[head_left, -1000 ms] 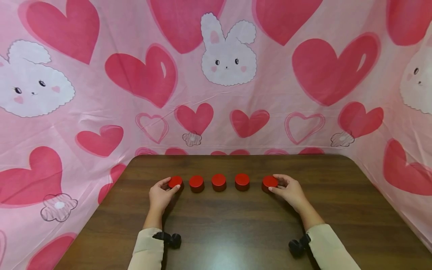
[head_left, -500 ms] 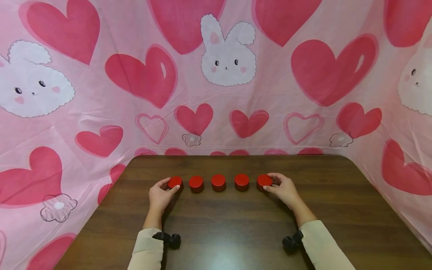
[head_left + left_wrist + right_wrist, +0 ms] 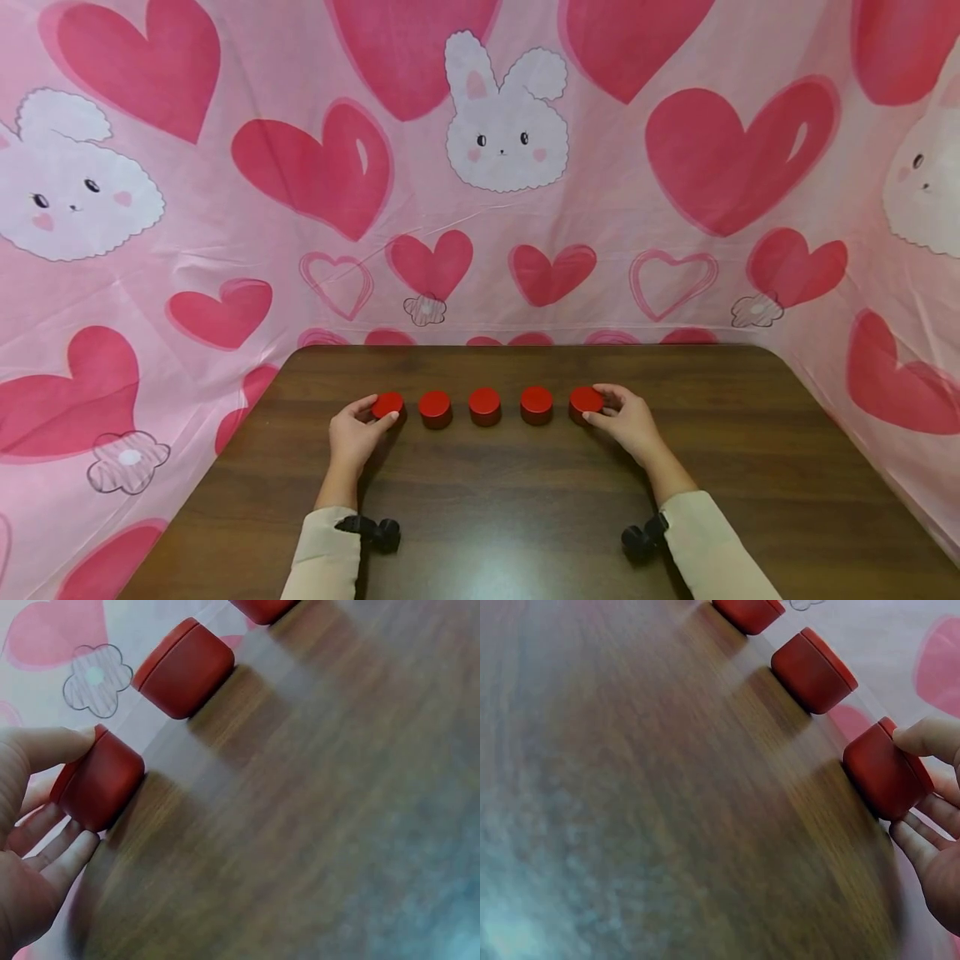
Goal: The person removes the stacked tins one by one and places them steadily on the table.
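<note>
Several round red lidded tins stand upright in a row across the table. My left hand (image 3: 352, 437) grips the leftmost tin (image 3: 387, 405), thumb on the near side and fingers round the back. In the left wrist view that hand's thumb touches the lid edge of the red tin (image 3: 109, 784). At the other end, my right hand (image 3: 634, 428) holds the rightmost tin (image 3: 583, 403) between thumb and fingers. The right wrist view has its thumb against the lid of that tin (image 3: 881, 776). Between them are three untouched tins: left (image 3: 435, 408), middle (image 3: 484, 405) and right (image 3: 536, 404).
Dark wood-grain table (image 3: 480, 492) runs beneath everything. A pink cloth (image 3: 495, 217) with hearts and rabbits hangs behind the table and along its sides. Black wrist-worn cameras sit on the left cuff (image 3: 375, 533) and right cuff (image 3: 643, 538).
My right hand has slid the rightmost tin left, closer to its neighbour; most of this came in the first half second. The left hand and the other tins stay about where they were.
</note>
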Demonstrator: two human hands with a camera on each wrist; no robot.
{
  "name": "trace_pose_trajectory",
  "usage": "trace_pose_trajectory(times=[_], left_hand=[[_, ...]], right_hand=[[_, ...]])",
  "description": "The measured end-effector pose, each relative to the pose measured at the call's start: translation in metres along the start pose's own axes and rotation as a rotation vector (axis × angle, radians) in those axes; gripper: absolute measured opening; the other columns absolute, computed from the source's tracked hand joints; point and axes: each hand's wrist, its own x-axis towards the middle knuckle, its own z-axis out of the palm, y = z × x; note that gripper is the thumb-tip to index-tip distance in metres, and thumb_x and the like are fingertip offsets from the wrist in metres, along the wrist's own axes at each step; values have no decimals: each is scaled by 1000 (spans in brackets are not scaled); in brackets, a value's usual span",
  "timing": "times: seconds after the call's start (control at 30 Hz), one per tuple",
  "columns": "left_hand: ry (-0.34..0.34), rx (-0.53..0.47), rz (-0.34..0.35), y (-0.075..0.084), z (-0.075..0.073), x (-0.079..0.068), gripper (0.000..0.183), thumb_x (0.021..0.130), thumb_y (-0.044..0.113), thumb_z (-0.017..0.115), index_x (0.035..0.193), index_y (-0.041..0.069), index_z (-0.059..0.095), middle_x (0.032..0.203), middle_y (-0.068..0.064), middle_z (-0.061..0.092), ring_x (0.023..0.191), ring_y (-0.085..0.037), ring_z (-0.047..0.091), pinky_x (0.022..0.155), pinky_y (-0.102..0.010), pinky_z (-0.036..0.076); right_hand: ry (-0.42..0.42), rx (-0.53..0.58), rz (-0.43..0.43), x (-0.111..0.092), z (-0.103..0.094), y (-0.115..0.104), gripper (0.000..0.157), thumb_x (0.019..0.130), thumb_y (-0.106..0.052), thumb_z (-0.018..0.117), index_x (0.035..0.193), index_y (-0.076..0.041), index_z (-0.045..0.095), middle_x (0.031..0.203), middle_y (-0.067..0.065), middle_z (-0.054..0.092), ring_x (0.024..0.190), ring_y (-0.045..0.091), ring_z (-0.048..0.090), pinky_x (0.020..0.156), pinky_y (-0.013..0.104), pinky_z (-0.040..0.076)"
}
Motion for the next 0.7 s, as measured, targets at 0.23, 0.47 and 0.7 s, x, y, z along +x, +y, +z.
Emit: trace_pose_trajectory(times=[0.23, 0.47, 0.7], left_hand=[[-12, -53, -20, 2, 0, 0, 56, 78, 14, 84, 127, -2, 62, 127, -25, 60, 113, -33, 60, 95, -40, 49], [-11, -100, -16, 4, 2, 1, 57, 77, 10, 84, 127, -3, 61, 129, -24, 59, 117, -33, 58, 96, -38, 47], [-8, -119, 31, 7, -1, -3, 60, 75, 11, 85, 127, -3, 60, 126, -23, 61, 115, -34, 59, 95, -40, 48]], right_hand=[[6, 34, -5, -4, -1, -1, 60, 84, -10, 77, 135, 7, 49, 133, 28, 52, 122, 39, 51, 101, 44, 43], [16, 28, -18, -7, -5, -2, 60, 83, -10, 78, 134, 5, 51, 134, 26, 52, 123, 38, 51, 102, 44, 43], [46, -25, -56, -13, -8, -2, 60, 82, -12, 79, 133, 4, 53, 133, 26, 53, 123, 41, 51, 103, 49, 41]])
